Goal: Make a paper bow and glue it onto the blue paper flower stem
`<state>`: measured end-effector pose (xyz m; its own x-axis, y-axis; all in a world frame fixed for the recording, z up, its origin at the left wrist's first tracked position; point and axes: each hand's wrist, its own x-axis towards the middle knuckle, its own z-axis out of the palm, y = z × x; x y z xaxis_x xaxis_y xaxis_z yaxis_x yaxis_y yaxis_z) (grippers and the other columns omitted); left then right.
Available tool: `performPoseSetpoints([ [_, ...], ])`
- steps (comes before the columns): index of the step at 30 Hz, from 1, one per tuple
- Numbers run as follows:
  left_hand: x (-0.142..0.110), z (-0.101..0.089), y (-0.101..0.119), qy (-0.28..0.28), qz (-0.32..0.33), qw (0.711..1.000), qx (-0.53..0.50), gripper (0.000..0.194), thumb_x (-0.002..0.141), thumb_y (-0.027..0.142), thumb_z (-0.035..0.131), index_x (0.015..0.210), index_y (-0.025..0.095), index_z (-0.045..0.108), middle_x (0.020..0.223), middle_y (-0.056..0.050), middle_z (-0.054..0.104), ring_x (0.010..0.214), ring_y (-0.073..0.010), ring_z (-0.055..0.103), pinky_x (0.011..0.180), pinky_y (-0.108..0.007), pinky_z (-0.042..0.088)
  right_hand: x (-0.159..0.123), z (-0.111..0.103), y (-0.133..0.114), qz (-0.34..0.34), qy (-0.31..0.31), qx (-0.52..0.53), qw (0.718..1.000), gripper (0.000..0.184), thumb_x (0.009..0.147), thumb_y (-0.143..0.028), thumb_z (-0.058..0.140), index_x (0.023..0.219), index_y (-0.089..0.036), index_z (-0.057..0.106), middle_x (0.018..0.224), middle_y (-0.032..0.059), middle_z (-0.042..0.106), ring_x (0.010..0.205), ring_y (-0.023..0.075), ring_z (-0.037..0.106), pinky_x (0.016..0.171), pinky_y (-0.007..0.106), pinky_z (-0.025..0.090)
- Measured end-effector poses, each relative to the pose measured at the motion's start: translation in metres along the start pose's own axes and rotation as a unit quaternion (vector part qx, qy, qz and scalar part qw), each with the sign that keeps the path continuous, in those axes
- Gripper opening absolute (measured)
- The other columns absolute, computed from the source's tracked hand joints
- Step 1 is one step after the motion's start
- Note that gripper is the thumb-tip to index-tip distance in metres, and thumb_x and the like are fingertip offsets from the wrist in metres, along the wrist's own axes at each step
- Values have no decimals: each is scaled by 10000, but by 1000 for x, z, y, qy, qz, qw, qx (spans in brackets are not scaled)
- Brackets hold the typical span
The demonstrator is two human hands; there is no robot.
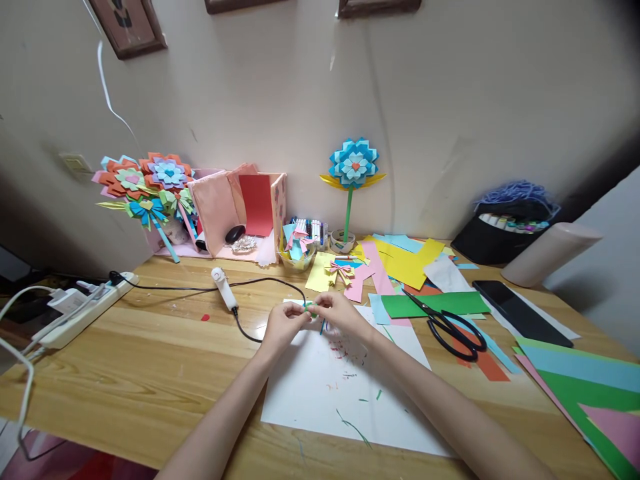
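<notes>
Both hands meet over the far part of a marked white sheet (310, 393). Between their fingertips is a small piece of green paper (312, 309), mostly hidden by the fingers. My left hand (287, 325) pinches it from the left, and my right hand (343, 315) pinches it from the right. A thin blue strip shows just below the fingertips. Beyond my right hand lies a pink and yellow paper bow (341, 271). Green scraps (379, 395) and pen marks are scattered over the sheet.
Black scissors (453, 328) lie at the right on green paper (435, 305), near a dark phone (523, 312). A white glue gun (224, 288) with a black cord is at the left. A blue paper flower (354, 163) stands in a tape roll (343, 241).
</notes>
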<state>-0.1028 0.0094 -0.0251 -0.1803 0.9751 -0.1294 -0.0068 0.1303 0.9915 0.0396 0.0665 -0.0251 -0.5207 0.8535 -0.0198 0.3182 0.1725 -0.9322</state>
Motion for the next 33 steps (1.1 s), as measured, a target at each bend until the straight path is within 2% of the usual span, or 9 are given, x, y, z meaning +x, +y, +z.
performPoseSetpoints([
  [6,1,2,2,15,-17,1000,0,173,498,228,753,575,113,649,548,-33,652,534,-145,603,539,-226,446,-1,-5,-5,-8,-25,-47,999,217,756,-273,505,680,-135,653,635,37,650,580,147,583,535,233,416],
  [8,1,1,3,16,-24,1000,2,166,497,216,756,571,115,646,541,-31,651,534,-144,604,540,-226,448,0,-9,-6,-9,-34,-51,998,232,769,-278,492,716,-137,668,692,50,668,640,161,601,583,247,436],
  [12,2,0,3,16,-38,999,2,184,503,229,764,581,113,645,554,-42,656,567,-154,617,564,-236,459,2,-17,-9,-50,36,-24,998,264,791,-302,480,921,-169,667,979,66,660,809,162,601,714,267,452],
  [17,4,-3,0,1,-58,998,-11,250,506,298,776,613,113,646,607,-58,668,649,-172,641,611,-241,468,0,-31,-20,-46,115,22,992,265,767,-334,508,802,-153,700,800,59,683,689,152,573,642,269,448],
  [22,3,-6,2,-55,-91,991,-76,321,515,361,782,692,125,656,707,-70,683,750,-179,651,701,-240,468,-2,-39,-23,-13,137,57,989,224,673,-357,638,737,-152,704,788,67,696,739,181,597,663,289,457],
  [25,2,-8,3,-105,-105,983,-112,321,568,357,762,765,123,666,759,-81,687,771,-162,643,743,-234,454,-2,-41,-18,-29,94,73,992,231,651,-349,670,758,-146,699,833,79,694,786,185,612,700,289,465],
  [28,2,-9,3,-149,-112,973,-136,285,610,357,738,764,129,662,753,-71,681,745,-139,634,743,-223,445,-3,-43,-15,-69,-14,64,995,280,684,-322,653,918,-172,686,953,76,674,787,158,609,668,260,468],
  [30,1,-9,4,-179,-117,966,-143,263,613,354,736,728,133,653,727,-58,666,708,-128,625,721,-217,445,-5,-42,-17,-81,-66,55,993,320,710,-319,634,1002,-191,663,953,66,667,742,140,597,611,242,460],
  [33,-3,-8,7,-239,-113,954,-144,246,621,343,732,713,130,649,733,-55,655,696,-126,615,729,-224,445,-7,-40,-20,-99,-102,66,988,254,711,-327,641,903,-166,682,872,59,663,741,137,588,639,243,460],
])
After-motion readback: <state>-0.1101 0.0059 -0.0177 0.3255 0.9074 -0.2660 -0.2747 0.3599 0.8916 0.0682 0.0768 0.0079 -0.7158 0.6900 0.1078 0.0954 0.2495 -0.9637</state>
